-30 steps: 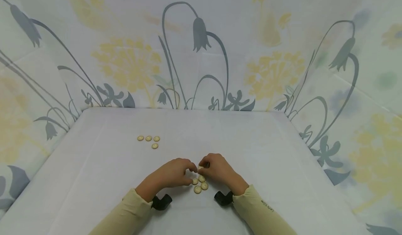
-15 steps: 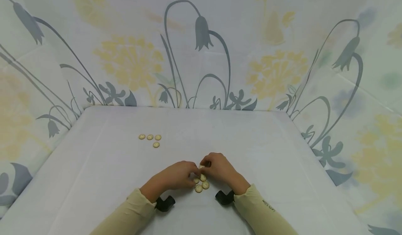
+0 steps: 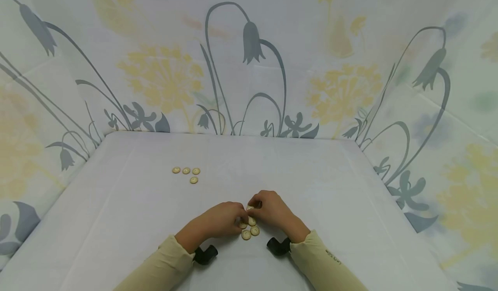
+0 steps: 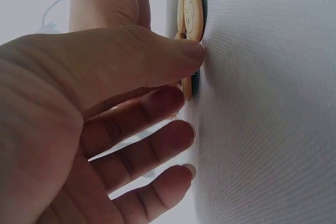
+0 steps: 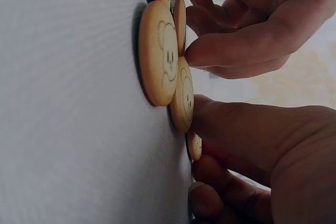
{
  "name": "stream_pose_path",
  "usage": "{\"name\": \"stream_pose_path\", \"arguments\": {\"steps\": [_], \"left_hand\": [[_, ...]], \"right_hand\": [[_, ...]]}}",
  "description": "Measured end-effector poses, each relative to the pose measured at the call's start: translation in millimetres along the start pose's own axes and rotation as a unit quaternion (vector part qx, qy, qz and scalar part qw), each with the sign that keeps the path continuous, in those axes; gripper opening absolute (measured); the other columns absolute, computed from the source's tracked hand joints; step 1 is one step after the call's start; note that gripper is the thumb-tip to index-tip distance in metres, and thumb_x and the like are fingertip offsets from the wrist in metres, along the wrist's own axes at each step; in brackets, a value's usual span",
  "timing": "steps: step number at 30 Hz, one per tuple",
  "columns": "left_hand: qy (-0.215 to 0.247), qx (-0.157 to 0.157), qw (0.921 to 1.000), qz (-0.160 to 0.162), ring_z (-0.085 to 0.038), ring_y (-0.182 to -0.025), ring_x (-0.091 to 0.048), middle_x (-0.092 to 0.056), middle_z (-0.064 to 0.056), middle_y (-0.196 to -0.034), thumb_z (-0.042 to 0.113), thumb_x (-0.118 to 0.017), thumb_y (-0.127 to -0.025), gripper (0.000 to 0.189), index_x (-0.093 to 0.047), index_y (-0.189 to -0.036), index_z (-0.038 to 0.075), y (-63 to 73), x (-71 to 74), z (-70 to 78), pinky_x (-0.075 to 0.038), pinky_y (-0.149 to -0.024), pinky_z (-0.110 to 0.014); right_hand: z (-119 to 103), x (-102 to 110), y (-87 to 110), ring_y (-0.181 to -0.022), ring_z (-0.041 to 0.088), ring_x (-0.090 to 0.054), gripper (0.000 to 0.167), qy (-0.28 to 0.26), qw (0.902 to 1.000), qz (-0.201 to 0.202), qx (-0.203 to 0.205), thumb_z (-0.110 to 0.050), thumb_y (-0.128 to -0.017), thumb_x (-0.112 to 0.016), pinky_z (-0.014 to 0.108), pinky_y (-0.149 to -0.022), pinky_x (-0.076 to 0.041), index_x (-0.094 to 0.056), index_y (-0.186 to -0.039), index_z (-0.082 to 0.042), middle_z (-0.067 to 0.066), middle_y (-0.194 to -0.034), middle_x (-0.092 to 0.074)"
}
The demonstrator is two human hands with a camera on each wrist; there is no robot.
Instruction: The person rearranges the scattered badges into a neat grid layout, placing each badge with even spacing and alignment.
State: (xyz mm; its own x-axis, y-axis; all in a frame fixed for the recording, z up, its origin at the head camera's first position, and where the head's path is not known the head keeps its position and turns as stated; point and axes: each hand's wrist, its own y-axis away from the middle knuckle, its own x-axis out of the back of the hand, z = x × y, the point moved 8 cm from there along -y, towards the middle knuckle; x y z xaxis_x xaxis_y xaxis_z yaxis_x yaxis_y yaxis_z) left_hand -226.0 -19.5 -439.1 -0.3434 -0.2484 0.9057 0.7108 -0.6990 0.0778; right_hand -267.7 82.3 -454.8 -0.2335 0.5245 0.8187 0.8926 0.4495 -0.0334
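Several small round wooden discs with faces drawn on them lie in a cluster on the white table. My left hand (image 3: 219, 219) pinches the left disc (image 3: 244, 225) of the cluster between thumb and forefinger; its other fingers hang beside it in the left wrist view. My right hand (image 3: 271, 206) holds the far disc (image 5: 195, 146) between thumb and forefinger, and that disc is partly hidden. Just in front of the right thumb lies a middle disc (image 5: 183, 95). Closer to me are a near right disc (image 3: 254, 231) and a near left disc (image 3: 246, 235), both untouched.
Farther back on the left, three discs (image 3: 186, 171) form a row, with a single disc (image 3: 193, 180) below its right end. White cloth (image 3: 311, 174) covers the table. Flower-printed curtains (image 3: 163, 75) rise at the back and sides. Black wrist mounts (image 3: 206, 254) sit below the sleeves.
My left hand has moved slightly right, and its thumb and forefinger have closed in on the left disc. The right hand stays almost still at the far disc.
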Motion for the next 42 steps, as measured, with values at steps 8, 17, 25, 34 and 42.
{"name": "stream_pose_path", "arguments": {"steps": [8,17,25,34,42], "left_hand": [[-0.018,0.017,0.9997,0.001,-0.003,-0.076,-0.052,-0.06,0.008,-0.09,0.014,-0.072,-0.081,0.013,-0.074,-0.093,0.018,-0.2,-0.9,-3.3,-0.049,-0.076,-0.024],[-0.006,0.031,0.9995,0.001,-0.004,-0.073,-0.048,-0.056,0.008,-0.086,0.017,-0.073,-0.079,0.01,-0.069,-0.088,0.018,0.1,-1.4,-6.4,-0.046,-0.072,-0.024],[0.019,0.042,0.9989,-0.004,-0.007,-0.071,-0.046,-0.052,0.006,-0.082,0.017,-0.07,-0.078,0.009,-0.063,-0.082,0.015,2.4,-1.1,-8.6,-0.042,-0.067,-0.024],[0.029,0.053,0.9982,-0.001,-0.007,-0.068,-0.048,-0.055,0.009,-0.076,0.016,-0.07,-0.077,0.009,-0.062,-0.081,0.016,2.5,1.2,-13.3,-0.042,-0.065,-0.024],[0.03,0.061,0.9976,0.008,-0.007,-0.068,-0.05,-0.06,0.007,-0.076,0.017,-0.071,-0.079,0.009,-0.066,-0.086,0.013,3.8,8.6,-15.9,-0.044,-0.065,-0.025]], "right_hand": [[-1.2,0.0,0.9,-0.08,0.008,-0.059,0.016,0.003,1.0,-0.004,-0.005,-0.024,-0.084,-0.074,0.026,-0.071,-0.048,-0.075,-0.095,-0.013,-0.005,-0.088,-0.068],[-0.8,0.8,-0.3,-0.08,0.008,-0.058,0.017,0.002,0.9999,-0.007,-0.016,-0.025,-0.084,-0.073,0.026,-0.071,-0.048,-0.075,-0.096,-0.014,-0.005,-0.088,-0.068],[0.4,0.8,-0.2,-0.078,0.007,-0.057,0.015,-0.002,0.9998,-0.008,-0.015,-0.025,-0.084,-0.073,0.025,-0.07,-0.047,-0.075,-0.095,-0.015,-0.007,-0.086,-0.066],[0.8,-0.8,-0.8,-0.078,0.007,-0.057,0.016,-0.003,0.9998,-0.011,-0.016,-0.026,-0.084,-0.073,0.025,-0.07,-0.047,-0.075,-0.095,-0.014,-0.006,-0.087,-0.066],[-0.1,-0.5,-0.5,-0.077,0.007,-0.057,0.017,0.003,0.9999,-0.009,-0.012,-0.026,-0.083,-0.074,0.026,-0.07,-0.047,-0.075,-0.095,-0.013,-0.005,-0.087,-0.067]]}}
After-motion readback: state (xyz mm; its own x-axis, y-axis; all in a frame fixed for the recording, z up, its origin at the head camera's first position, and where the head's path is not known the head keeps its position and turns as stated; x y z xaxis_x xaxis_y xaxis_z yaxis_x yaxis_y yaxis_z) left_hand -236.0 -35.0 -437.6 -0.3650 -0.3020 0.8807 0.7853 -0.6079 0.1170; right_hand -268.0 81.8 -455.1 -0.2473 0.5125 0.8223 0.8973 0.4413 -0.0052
